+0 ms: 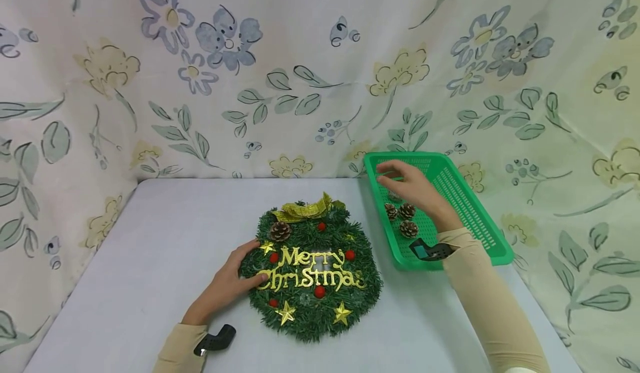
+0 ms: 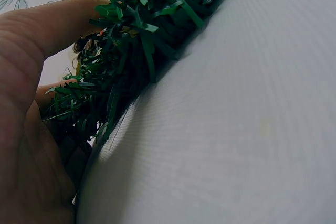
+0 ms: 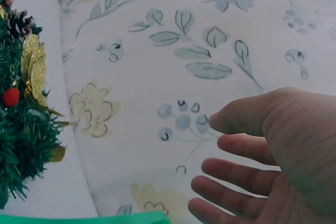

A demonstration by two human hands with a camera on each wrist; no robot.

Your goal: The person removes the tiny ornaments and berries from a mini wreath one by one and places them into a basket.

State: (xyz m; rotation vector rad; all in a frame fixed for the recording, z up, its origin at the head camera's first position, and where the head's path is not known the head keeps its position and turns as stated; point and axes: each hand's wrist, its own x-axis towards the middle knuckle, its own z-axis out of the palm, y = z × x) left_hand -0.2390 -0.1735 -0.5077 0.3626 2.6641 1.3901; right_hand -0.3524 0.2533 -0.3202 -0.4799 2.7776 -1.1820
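Note:
A green tinsel wreath lies on the white table, with gold "Merry Christmas" lettering, gold stars, red balls, a gold ribbon and one pine cone. My left hand grips its left edge, the thumb over the front beside the lettering; in the left wrist view the hand curls round the tinsel, fingertips partly hidden. My right hand hovers above the green basket, holding nothing; the right wrist view shows this hand with relaxed, slightly bent fingers.
Several pine cones lie in the left part of the basket, which stands right of the wreath, close to the table's back edge. A floral cloth hangs behind the table and along its sides. Each wrist wears a black band.

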